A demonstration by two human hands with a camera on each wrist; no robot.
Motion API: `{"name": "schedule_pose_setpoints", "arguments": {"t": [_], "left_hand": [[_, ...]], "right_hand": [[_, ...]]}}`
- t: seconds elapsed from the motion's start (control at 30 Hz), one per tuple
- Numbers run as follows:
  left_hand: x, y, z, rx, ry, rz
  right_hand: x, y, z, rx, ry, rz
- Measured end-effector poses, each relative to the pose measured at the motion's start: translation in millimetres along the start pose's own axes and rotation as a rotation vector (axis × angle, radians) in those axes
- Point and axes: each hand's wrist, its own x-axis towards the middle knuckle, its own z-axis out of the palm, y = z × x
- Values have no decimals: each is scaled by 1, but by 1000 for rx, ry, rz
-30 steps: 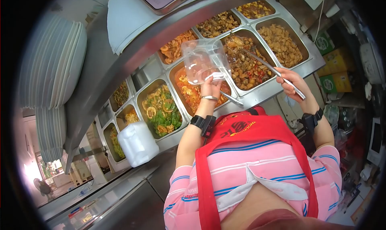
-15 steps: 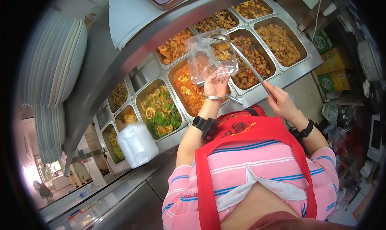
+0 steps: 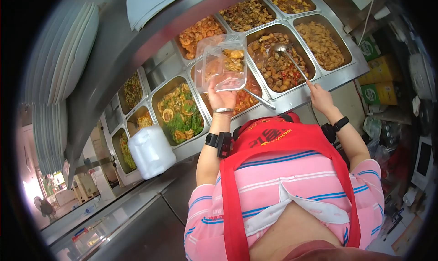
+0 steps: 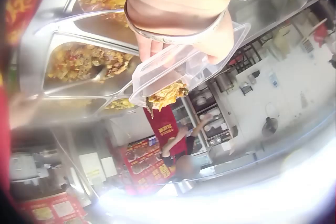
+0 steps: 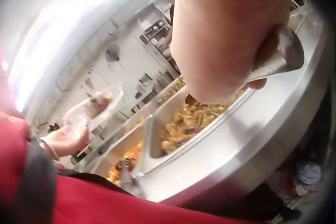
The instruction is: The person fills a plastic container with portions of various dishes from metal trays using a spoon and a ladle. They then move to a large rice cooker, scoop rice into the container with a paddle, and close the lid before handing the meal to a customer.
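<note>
A clear plastic takeaway box (image 3: 235, 82) with its lid folded back is held by my left hand (image 3: 222, 99), palm up, over the tomato-and-egg pan. A yellow-brown portion of food (image 4: 168, 95) lies inside the box, towards one end. My right hand (image 3: 322, 99) grips the handle of a metal ladle (image 3: 299, 68). The ladle's bowl (image 3: 280, 47) rests among the chunky meat stew (image 3: 269, 73) in the pan to the right of the box. In the right wrist view, the hand hides most of the ladle, but its handle end (image 5: 290, 50) shows.
Another utensil handle (image 3: 260, 99) sticks out of the tomato-and-egg dish (image 3: 250, 105). Pans of greens (image 3: 187, 124), shrimp-like pieces (image 3: 197, 35) and brown chunks (image 3: 319, 46) surround it. A white plastic jug (image 3: 152, 152) sits at the counter's front edge; stacked plates (image 3: 75, 55) stand left.
The ladle came up from the stew to over the box, then went back into the stew. Food now lies in the box, which was empty. My left hand has shifted left with it.
</note>
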Motion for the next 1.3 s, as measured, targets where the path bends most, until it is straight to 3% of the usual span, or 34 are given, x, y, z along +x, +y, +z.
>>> {"name": "schedule_pose_setpoints", "arguments": {"t": [0.03, 0.1, 0.17, 0.23, 0.3, 0.37, 0.5, 0.63, 0.7, 0.77, 0.83, 0.9, 0.97, 1.03, 1.07, 1.23, 1.3], "left_hand": [[-1, 9, -10, -5, 12, 12], [-6, 28, -24, -114, -199, 137], [-19, 45, -28, -162, -111, 216], [-42, 59, -26, -111, 63, 272], [-57, 68, -34, -152, 108, 314], [-71, 75, -43, -221, 91, 358], [-91, 75, -62, -256, 92, 416], [-111, 69, -72, -246, 210, 491], [-122, 65, -77, -228, 231, 489], [-128, 62, -85, -242, 226, 502], [-131, 60, -89, -249, 212, 511], [-132, 57, -92, -217, 238, 516], [-133, 54, -93, -214, 245, 528], [-134, 52, -90, -207, 251, 533], [-134, 51, -88, -201, 261, 531], [-130, 52, -92, -143, 223, 507], [-126, 52, -92, -153, 242, 483]], "right_hand": [[2, 1, 3, -50, -93, 54], [10, -3, 10, -100, -185, 85], [17, -8, 17, -197, 208, -362], [30, -37, 21, -73, 49, -604], [42, -61, 39, -76, -65, -859], [56, -80, 55, -17, -26, -1081], [76, -107, 62, -54, -54, -1334], [97, -121, 56, 113, -55, -1279], [106, -127, 48, 229, -2, -918], [120, -139, 37, 343, 127, -913], [131, -144, 47, 401, 102, -924], [135, -147, 57, 369, -43, -879], [137, -153, 70, 429, -1, -923], [134, -160, 75, 975, -335, -150], [137, -157, 76, 1132, -316, -18], [139, -135, 50, 1493, -233, 198], [141, -127, 44, 1501, -236, 290]]}}
